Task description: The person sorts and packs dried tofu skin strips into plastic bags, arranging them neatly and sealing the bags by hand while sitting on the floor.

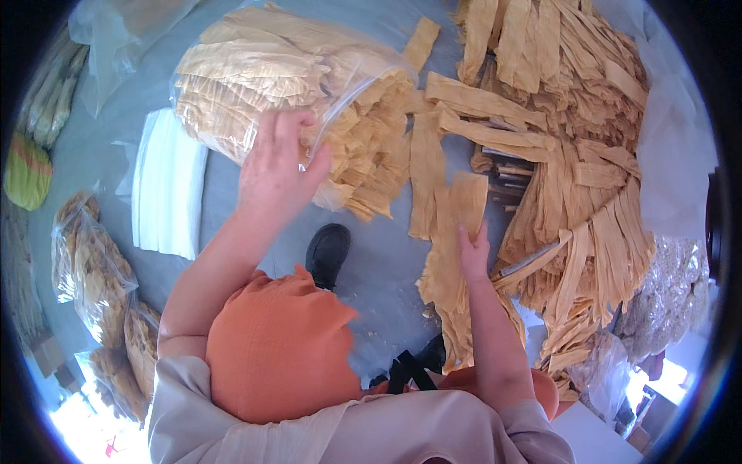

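Note:
A big clear plastic bag (255, 73) lies on its side, packed with tan, flat, wrinkled strips that look like dried tofu skin; its mouth faces right. My left hand (278, 166) is on the bag near that mouth, fingers bent over the film and thumb at the rim. Strip ends (367, 155) bulge from the opening. My right hand (474, 251) grips a tofu skin strip (469, 203), thumb on one side; its other fingers are partly hidden. Just left of this hand, more long strips (427, 182) hang or lie in a loose bunch.
A large heap of strips (576, 178) fills the right side, with thin rods (514, 174) showing among them. Left of the bag lies a white folded stack (168, 185). Other filled clear bags (100, 271) stand at far left. My shoe (328, 251) is on the grey floor.

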{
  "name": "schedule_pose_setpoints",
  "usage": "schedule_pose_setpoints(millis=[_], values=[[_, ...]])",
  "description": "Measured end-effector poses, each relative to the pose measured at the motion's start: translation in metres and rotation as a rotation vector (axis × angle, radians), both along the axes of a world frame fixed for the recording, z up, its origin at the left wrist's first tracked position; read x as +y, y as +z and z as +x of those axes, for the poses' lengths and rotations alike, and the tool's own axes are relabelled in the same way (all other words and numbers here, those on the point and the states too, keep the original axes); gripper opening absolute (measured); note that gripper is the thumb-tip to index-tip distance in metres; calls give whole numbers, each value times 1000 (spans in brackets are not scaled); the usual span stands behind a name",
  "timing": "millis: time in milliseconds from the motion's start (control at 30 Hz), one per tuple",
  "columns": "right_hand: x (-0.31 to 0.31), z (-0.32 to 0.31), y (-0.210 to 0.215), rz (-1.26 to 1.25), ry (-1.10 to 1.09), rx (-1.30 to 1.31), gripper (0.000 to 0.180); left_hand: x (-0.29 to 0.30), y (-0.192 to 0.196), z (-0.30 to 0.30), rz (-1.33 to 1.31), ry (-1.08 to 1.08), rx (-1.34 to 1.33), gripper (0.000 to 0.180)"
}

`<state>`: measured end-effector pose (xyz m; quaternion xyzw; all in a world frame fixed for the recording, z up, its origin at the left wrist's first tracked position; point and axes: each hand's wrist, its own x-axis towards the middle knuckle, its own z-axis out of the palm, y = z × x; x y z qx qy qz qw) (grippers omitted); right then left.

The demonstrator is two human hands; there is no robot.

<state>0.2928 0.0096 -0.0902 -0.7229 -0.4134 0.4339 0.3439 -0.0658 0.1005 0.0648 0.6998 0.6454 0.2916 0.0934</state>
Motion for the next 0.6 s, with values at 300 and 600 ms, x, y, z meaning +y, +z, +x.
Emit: schedule_pose_setpoints(millis=[300,600], values=[[47,-96,152,157,323,590,49,13,-60,-55,-453,-93,-1437,16],[93,-180,155,172,750,-202,51,15,-45,-49,-357,-107,-1466,14]])
